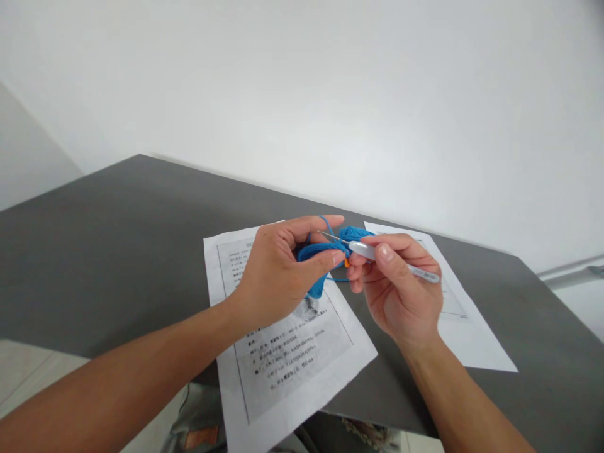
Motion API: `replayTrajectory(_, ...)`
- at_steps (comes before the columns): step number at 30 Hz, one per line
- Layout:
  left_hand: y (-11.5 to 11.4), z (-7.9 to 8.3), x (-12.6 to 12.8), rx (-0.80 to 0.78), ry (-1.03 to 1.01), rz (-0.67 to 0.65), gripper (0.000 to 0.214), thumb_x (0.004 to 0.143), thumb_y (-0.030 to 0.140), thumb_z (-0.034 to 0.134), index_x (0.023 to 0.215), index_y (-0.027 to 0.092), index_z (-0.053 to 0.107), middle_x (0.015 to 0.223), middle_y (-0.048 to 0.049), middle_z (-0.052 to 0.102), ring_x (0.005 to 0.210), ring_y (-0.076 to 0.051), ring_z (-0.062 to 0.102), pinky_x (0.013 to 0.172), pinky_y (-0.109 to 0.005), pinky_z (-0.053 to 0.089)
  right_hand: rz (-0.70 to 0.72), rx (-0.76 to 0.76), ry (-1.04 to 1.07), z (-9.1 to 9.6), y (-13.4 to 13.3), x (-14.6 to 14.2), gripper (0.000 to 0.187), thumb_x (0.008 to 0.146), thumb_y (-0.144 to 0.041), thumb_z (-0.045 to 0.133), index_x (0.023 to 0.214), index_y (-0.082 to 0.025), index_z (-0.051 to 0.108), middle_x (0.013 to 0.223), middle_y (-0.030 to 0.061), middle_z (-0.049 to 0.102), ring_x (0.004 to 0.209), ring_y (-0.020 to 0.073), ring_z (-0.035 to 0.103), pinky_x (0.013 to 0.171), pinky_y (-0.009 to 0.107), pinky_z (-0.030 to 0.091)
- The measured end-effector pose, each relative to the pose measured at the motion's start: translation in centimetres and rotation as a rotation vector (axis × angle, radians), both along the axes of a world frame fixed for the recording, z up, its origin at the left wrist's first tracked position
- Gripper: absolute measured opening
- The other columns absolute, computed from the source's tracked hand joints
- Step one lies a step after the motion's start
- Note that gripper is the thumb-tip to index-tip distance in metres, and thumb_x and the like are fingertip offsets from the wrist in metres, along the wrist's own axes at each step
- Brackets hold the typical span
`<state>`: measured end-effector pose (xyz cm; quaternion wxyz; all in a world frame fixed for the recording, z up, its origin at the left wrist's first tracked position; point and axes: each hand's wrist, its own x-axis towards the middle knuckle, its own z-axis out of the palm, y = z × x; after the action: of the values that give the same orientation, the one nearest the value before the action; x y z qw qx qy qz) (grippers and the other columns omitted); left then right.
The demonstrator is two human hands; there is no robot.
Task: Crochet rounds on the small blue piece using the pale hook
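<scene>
My left hand (278, 267) pinches a piece of blue crochet work (317, 288) between thumb and fingers. A strand of blue yarn (325, 221) loops over its outstretched index finger. Held like a pen in my right hand (401, 277) is a crochet hook (363, 250) with a pale grey handle. Its thin metal tip points left, at the upper edge of the blue piece. A small orange marker (346, 261) shows by my left thumb tip. Just behind the hands lies a ball of blue yarn (353, 233), partly hidden by them.
A printed sheet (302, 377) lies under my left hand and hangs over the near edge of the dark grey table (132, 251). Another paper (472, 340) lies at the right, partly behind my right hand. A white wall (330, 113) stands behind the table.
</scene>
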<state>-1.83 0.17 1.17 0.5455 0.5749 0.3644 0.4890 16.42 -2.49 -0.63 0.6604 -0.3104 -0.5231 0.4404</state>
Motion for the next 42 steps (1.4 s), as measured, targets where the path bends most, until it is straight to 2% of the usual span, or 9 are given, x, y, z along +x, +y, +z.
replayTrajectory(8,0.0,0.1,-0.1,0.019,0.0,-0.016,0.056,0.079,0.021,0.091,0.134,0.019,0.082,0.084,0.0003,0.081,0.072,-0.014,0.068,0.07,-0.024,0.056,-0.002,-0.002,0.012,0.1,-0.1,0.1,0.014,0.091,-0.035,0.09,0.098,-0.023,0.087,0.077,0.0016,0.084,0.057,0.0148,0.076,0.048,0.022,0.064)
replayTrajectory(16,0.0,0.0,0.0,0.043,-0.013,0.016,0.055,0.084,0.025,0.089,0.138,0.015,0.079,0.082,0.0019,0.072,0.072,-0.011,0.062,0.065,-0.021,0.052,0.037,0.012,-0.017,0.0,0.1,0.4,0.012,0.094,-0.033,0.087,0.102,-0.024,0.087,0.08,0.0019,0.084,0.062,0.0152,0.076,0.053,0.025,0.067)
replayTrajectory(23,0.0,-0.2,0.1,0.062,-0.016,0.007,0.055,0.086,0.021,0.085,0.139,0.012,0.077,0.082,0.0027,0.071,0.069,-0.01,0.059,0.062,-0.021,0.05,0.028,-0.017,-0.006,0.3,-0.1,0.4,0.018,0.09,-0.036,0.092,0.104,-0.024,0.089,0.08,0.003,0.084,0.065,0.0148,0.078,0.055,0.022,0.068)
replayTrajectory(29,0.1,-0.3,-0.1,0.093,-0.011,0.001,0.052,0.086,0.021,0.085,0.138,0.016,0.079,0.084,0.002,0.074,0.074,-0.012,0.065,0.07,-0.024,0.054,0.024,0.024,-0.044,0.6,-0.1,0.9,0.014,0.088,-0.031,0.093,0.098,-0.023,0.089,0.076,0.0029,0.083,0.062,0.0148,0.077,0.052,0.021,0.067)
replayTrajectory(35,0.0,0.2,-0.2,0.11,0.023,0.019,0.055,0.082,0.016,0.084,0.136,0.013,0.08,0.076,0.0042,0.069,0.068,-0.01,0.06,0.065,-0.022,0.053,0.013,0.08,-0.086,0.5,-0.1,1.2,0.011,0.089,-0.028,0.091,0.098,-0.022,0.089,0.078,0.0036,0.083,0.063,0.0156,0.077,0.051,0.024,0.067)
replayTrajectory(42,0.1,0.4,-0.2,0.124,0.072,0.019,0.056,0.081,0.018,0.083,0.136,0.014,0.08,0.075,0.0036,0.07,0.065,-0.01,0.059,0.063,-0.023,0.052,-0.008,0.137,-0.142,0.8,-0.2,1.5,0.007,0.091,-0.022,0.086,0.098,-0.022,0.09,0.075,0.0044,0.081,0.062,0.0159,0.075,0.05,0.024,0.066)
